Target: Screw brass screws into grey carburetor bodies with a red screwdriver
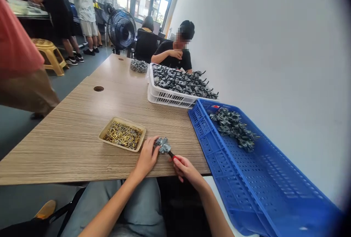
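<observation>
My left hand [147,156] pinches a small grey metal part [162,145] at the near edge of the wooden table [82,134]. My right hand [185,169] is closed round a red-handled screwdriver [173,155] whose tip meets the part. Just left of the hands sits a shallow tan tray [104,130] filled with small brass screws [123,135].
A blue perforated crate [263,185] at my right holds a pile of grey metal parts [233,126]. A white crate [167,97] full of the same parts stands further back. A seated person is at the table's far end; others stand at left by a yellow stool and two fans.
</observation>
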